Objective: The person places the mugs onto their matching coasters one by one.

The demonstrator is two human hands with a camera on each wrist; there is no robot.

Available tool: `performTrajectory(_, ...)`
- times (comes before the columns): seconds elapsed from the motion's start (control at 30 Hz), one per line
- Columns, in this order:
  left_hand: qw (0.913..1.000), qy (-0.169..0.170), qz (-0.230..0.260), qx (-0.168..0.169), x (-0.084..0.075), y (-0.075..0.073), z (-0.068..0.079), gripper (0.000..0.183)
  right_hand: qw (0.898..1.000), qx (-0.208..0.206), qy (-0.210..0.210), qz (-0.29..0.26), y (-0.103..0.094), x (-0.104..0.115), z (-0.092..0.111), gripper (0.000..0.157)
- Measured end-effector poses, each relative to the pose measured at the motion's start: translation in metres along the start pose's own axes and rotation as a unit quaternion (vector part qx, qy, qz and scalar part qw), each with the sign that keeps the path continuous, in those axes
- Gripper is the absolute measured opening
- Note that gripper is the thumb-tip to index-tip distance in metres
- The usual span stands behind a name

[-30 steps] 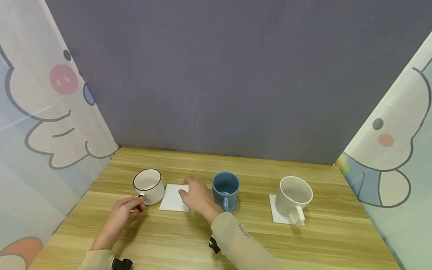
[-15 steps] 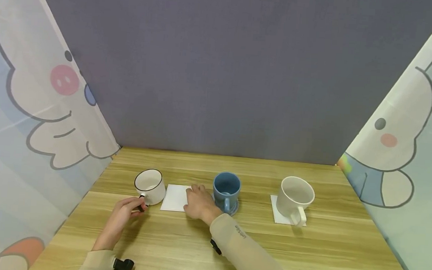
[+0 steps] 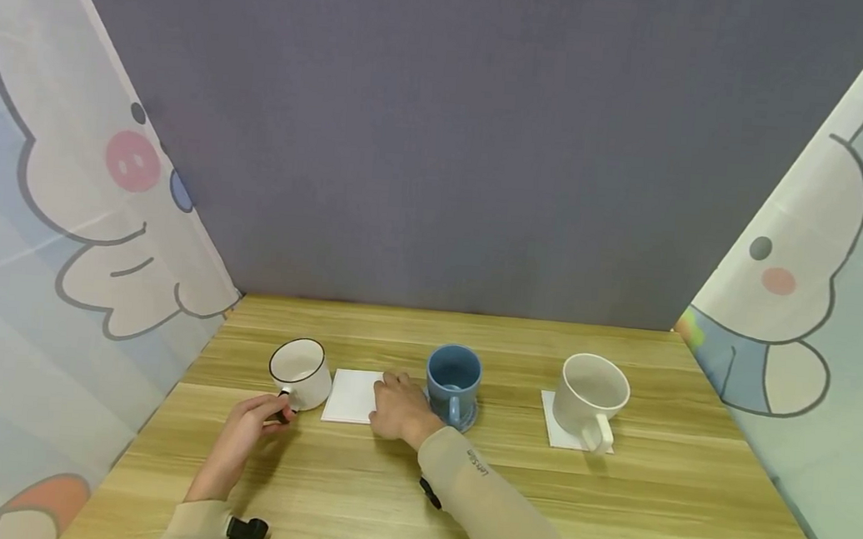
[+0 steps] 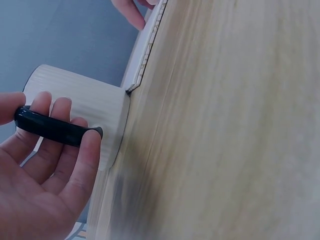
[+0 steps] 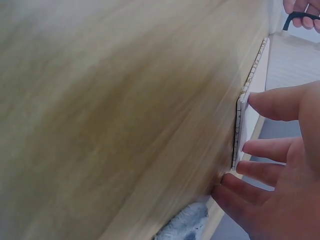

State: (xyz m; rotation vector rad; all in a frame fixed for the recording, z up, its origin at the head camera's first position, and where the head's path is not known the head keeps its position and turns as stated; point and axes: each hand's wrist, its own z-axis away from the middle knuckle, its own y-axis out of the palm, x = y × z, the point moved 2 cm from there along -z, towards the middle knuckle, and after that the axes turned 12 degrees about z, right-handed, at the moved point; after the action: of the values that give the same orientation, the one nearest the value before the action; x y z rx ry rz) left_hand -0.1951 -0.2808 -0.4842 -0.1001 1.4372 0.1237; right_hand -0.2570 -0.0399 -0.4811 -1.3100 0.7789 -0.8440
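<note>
My left hand (image 3: 251, 428) grips the black handle (image 4: 55, 129) of a white mug (image 3: 308, 382) with a dark rim, thumb and fingers closed around it. The mug stands upright on the wooden table, close beside a square white coaster (image 3: 350, 397). Over that coaster's right part rests my right hand (image 3: 401, 409), hiding some of it. In the right wrist view the thumb (image 5: 277, 102) touches the coaster near its front corner. Spread, fairly straight fingers (image 5: 267, 150) reach along its right edge, and the lowest fingertips come down by the tabletop.
Right of my right hand, a blue mug (image 3: 449, 371) stands on a round grey-blue coaster (image 3: 470, 414). Farther right, a large cream mug (image 3: 580, 401) sits on another white coaster (image 3: 551, 428). A grey panel (image 3: 438, 178) rises behind the table, with cartoon-printed curtains (image 3: 18, 274) at the sides.
My right hand has come down from above the white coaster and shifted slightly right onto its right side. The left hand keeps its hold on the mug's handle.
</note>
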Motion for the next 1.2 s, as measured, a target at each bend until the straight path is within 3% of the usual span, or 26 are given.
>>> performTrajectory(0.43, 0.9998, -0.013, -0.003, 0.012, -0.005, 0.002, -0.001, 0.033, 0.997, -0.012, 0.037, -0.066, 0.002, -0.006, -0.003, 0.057)
performTrajectory(0.8, 0.9997, -0.011, 0.003, 0.022, -0.008, 0.003, 0.000, 0.028, 0.996, -0.023, 0.045, -0.080, 0.001, -0.006, -0.002, 0.059)
performTrajectory(1.2, 0.9997, 0.009, 0.006, -0.020, -0.011, 0.009, 0.006, 0.032, 0.997, -0.031, 0.039, -0.061, 0.005, -0.003, -0.002, 0.056)
